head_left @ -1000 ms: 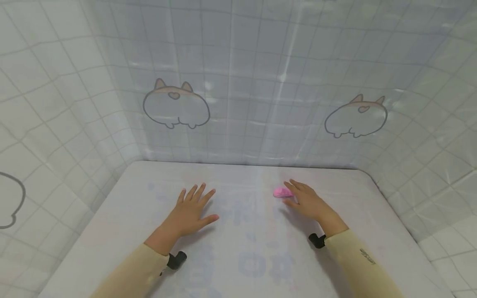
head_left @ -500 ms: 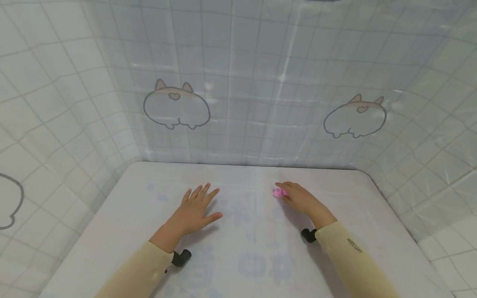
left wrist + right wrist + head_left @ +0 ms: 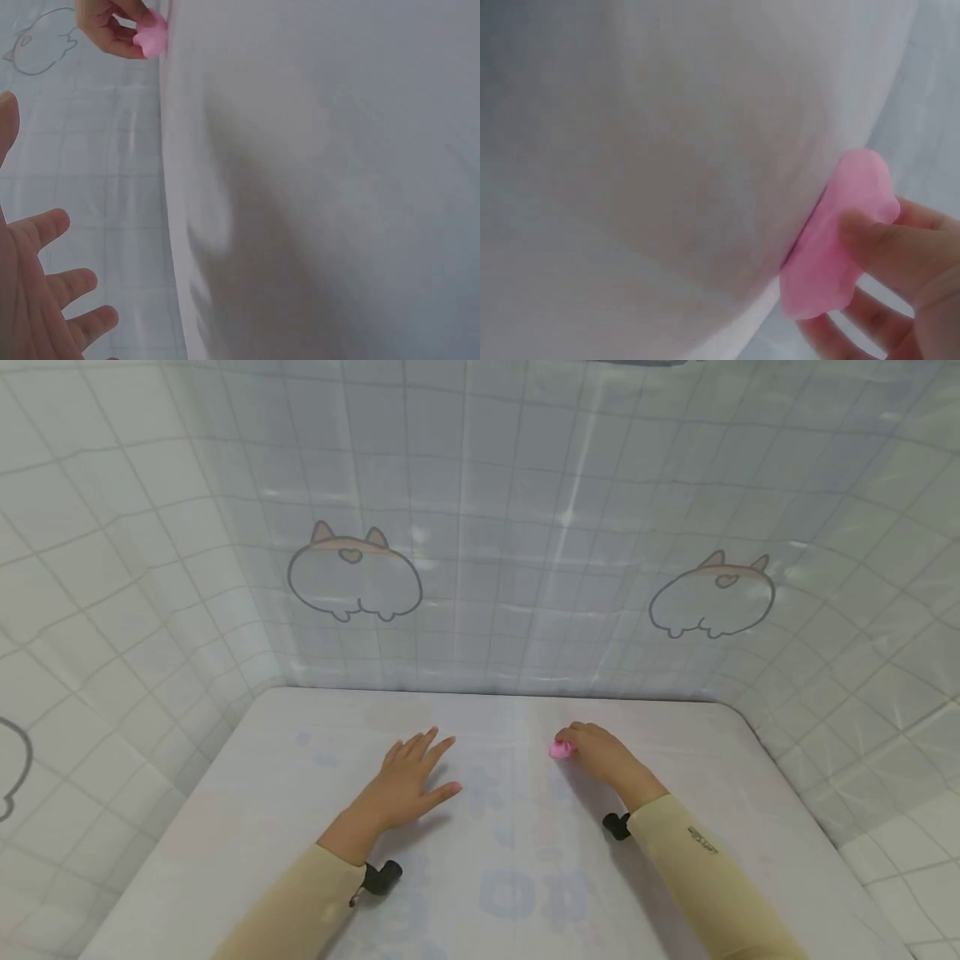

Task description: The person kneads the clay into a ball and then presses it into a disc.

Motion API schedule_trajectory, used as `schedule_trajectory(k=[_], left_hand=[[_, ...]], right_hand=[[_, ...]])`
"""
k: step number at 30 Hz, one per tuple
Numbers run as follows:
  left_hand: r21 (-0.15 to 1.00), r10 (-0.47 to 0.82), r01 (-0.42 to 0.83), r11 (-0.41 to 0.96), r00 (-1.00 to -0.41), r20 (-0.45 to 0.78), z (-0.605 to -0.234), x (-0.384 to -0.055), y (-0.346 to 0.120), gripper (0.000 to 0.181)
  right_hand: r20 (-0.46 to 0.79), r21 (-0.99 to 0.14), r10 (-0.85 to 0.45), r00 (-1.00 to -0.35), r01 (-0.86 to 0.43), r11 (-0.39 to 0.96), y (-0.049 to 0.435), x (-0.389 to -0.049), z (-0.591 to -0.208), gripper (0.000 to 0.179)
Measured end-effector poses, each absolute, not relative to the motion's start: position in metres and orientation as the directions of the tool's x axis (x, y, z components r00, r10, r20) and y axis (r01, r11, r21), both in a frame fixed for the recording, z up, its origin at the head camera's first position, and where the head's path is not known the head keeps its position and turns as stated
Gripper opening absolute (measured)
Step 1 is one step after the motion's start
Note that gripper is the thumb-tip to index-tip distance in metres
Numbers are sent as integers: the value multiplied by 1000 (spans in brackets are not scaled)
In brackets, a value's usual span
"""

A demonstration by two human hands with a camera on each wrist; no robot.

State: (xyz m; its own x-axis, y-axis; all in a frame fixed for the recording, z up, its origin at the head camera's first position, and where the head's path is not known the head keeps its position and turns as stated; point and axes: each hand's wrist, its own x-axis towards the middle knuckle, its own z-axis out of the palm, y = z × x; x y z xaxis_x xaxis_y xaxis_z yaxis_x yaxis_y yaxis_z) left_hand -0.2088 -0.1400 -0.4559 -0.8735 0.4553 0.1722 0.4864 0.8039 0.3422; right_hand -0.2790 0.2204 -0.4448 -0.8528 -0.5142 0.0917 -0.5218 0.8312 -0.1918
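Note:
A smooth pink clay-like lump (image 3: 821,277) with rounded, uneven edges is at the far part of the white table (image 3: 480,827), right of its middle. My right hand (image 3: 603,756) pinches it from the right, the thumb (image 3: 877,240) pressed on one face and the fingers behind. In the right wrist view the lump's long side runs along the tabletop. My left hand (image 3: 401,789) hovers over the table at left with its fingers spread, holding nothing. The left wrist view shows the pink lump (image 3: 152,36) in the other hand near the top edge.
A pale grid-patterned curtain-like sheet (image 3: 487,527) with dog drawings rises behind the table and along both sides. Black wrist cameras sit under both sleeves, the left one (image 3: 382,878) and the right one (image 3: 617,827). Faint bluish print marks the tabletop.
My right hand has moved left onto the pink lump and its fingers have curled from extended to pinching it. The left hand has drifted slightly right, fingers still spread.

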Motion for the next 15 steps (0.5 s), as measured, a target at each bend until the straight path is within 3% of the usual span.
schedule_trajectory(k=[7,15], left_hand=[[389,468,484,784,-872,143,-453,-212,-129,78],[429,466,481,765,-872,147,-451,-212,-120,75]], right_hand=[[100,-226,-494,-864,-503,834,221,-278,-442,24],[150,-187,-503,-851,-524,831,223,-278,-445,18]])
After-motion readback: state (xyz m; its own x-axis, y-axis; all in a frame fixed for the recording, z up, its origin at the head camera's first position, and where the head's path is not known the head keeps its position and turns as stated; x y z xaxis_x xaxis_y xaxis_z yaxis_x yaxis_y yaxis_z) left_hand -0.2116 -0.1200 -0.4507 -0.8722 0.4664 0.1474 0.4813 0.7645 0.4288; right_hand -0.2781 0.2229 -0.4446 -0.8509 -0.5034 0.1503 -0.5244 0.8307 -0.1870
